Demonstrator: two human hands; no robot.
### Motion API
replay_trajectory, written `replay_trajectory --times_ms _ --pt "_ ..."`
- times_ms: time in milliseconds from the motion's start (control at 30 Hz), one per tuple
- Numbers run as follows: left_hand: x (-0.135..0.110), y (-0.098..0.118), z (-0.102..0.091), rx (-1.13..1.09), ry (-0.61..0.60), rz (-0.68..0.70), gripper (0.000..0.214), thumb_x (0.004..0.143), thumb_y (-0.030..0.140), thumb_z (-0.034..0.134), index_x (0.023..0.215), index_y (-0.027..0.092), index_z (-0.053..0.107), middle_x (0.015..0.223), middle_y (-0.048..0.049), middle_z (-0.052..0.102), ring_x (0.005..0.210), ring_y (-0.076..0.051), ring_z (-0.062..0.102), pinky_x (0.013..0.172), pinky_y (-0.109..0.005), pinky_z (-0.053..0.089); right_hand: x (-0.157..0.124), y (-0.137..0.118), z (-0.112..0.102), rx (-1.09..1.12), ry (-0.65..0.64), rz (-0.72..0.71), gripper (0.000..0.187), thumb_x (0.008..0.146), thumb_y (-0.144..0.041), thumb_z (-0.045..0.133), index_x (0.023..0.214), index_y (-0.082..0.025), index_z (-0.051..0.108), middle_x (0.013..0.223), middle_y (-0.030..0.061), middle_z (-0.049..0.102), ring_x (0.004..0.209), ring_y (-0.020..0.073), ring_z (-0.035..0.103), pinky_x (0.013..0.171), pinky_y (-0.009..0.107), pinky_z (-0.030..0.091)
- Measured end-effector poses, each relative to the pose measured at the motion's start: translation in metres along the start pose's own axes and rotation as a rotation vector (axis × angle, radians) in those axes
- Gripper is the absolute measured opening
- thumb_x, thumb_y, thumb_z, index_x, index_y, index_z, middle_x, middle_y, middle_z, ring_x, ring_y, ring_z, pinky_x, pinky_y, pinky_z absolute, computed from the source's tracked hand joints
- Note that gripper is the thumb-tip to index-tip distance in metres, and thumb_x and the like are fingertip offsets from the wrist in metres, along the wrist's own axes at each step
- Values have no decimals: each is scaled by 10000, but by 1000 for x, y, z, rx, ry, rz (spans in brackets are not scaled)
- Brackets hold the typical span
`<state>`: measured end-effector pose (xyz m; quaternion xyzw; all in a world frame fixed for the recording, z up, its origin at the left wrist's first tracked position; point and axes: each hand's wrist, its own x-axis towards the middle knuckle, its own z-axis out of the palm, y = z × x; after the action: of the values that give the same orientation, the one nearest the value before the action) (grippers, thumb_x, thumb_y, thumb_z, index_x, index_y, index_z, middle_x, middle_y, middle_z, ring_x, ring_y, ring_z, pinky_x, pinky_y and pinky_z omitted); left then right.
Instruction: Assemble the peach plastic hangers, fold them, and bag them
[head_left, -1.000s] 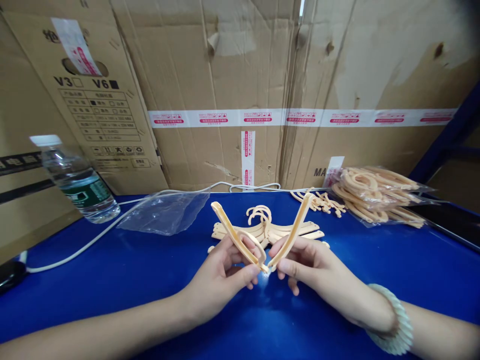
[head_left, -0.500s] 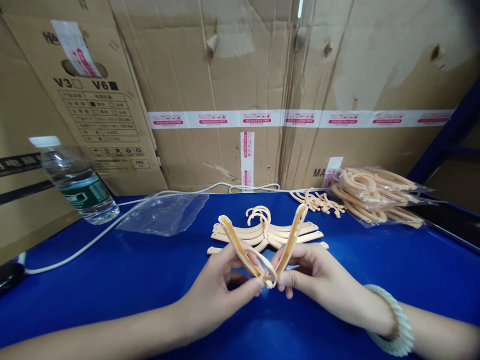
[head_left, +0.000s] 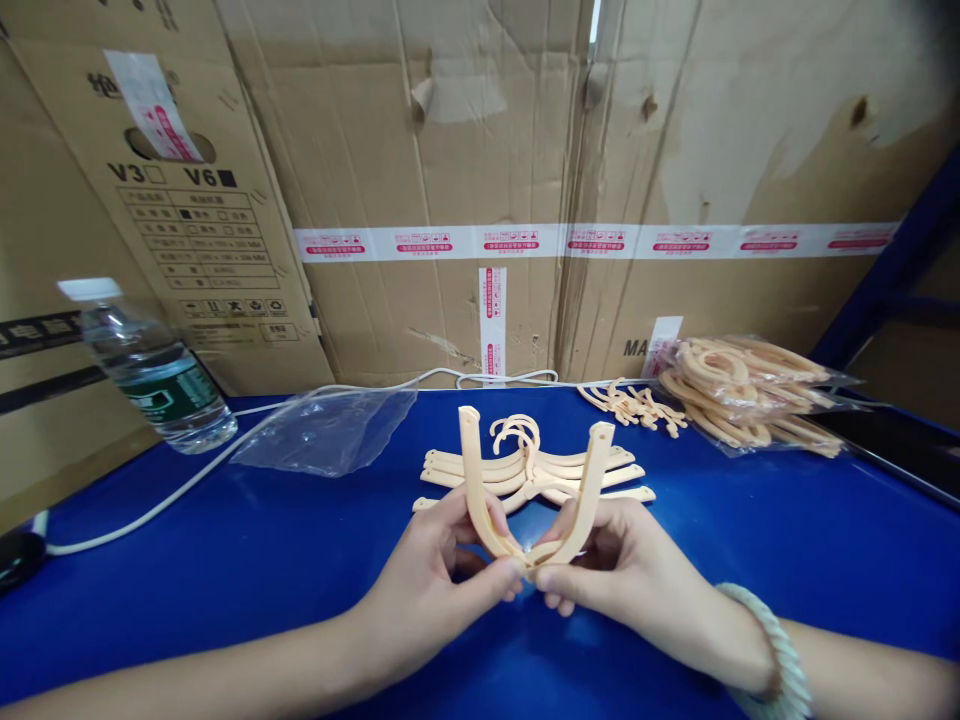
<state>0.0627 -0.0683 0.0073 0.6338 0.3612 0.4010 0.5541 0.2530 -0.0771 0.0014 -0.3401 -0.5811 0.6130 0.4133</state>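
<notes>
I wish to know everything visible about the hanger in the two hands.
The hanger is pale peach and looks plastic. Its two slim halves rise in a U shape above the blue table, with apparent small holes near the tips. The left hand and right hand pinch it low down, where the halves come together; they partly hide this place, so I cannot tell whether it is locked.

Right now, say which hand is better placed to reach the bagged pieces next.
Probably the right hand: it's nearer the bagged pieces than the left hand, though both hold hanger parts.
</notes>
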Motion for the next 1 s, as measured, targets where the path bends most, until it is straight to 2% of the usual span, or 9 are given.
replay_trajectory --times_ms 167,300,400,500,633,733,867,1000 --pt "2 1 -3 -36 72 -12 261 703 181 749 836 190 526 717 29 680 600 -107 637 593 -226 544 4 -4 -2 -43 61 -41 252 677 -289 847 815 -147 691 759 17 716 627 99 638 525 166 546" --pt "7 5 -11 -73 146 14 272 687 205 779 821 183 542 675 44 658 592 -102 626 586 -213 534 8 -18 -20 -95 142 -77 284 658 -298 861 769 -156 642 692 -33 636 547 71 582 469 153 502" --pt "11 7 -17 -67 212 34 260 701 234 780 829 177 561 680 33 667 619 -109 635 622 -216 528 13 -32 -42 -195 19 -77 242 725 -324 819 783 -154 655 658 -26 636 517 75 580 479 171 492" --pt "13 5 -24 -56 291 63 209 735 274 756 797 170 586 700 33 639 649 -103 619 656 -212 510 16 -44 -66 -398 -117 -124 223 732 -318 815 817 -144 703 769 37 706 602 115 630 551 219 524" --pt "14 2 -31 43 393 150 211 788 310 700 705 176 561 667 57 537 579 -72 492 554 -178 413 19 -54 -89 -675 -177 -216 215 741 -317 810 849 -150 728 847 65 751 752 172 689 681 260 541" --pt "15 2 -36 188 477 208 230 797 309 678 679 183 527 593 76 464 537 -73 400 500 -178 329 19 -56 -94 -736 -221 -190 227 755 -343 796 844 -147 722 838 68 763 777 191 707 718 281 549" --pt "19 3 -41 372 516 223 194 779 299 655 698 195 514 507 103 381 471 -78 344 459 -194 267 20 -55 -92 -684 -230 -92 265 726 -358 818 816 -147 685 775 52 757 699 169 694 639 255 532" --pt "26 0 -50 609 494 249 115 772 252 591 703 205 512 477 102 402 453 -97 389 489 -218 310 22 -57 -98 -749 -277 -116 273 731 -384 811 784 -155 671 734 31 711 696 165 661 642 270 509"
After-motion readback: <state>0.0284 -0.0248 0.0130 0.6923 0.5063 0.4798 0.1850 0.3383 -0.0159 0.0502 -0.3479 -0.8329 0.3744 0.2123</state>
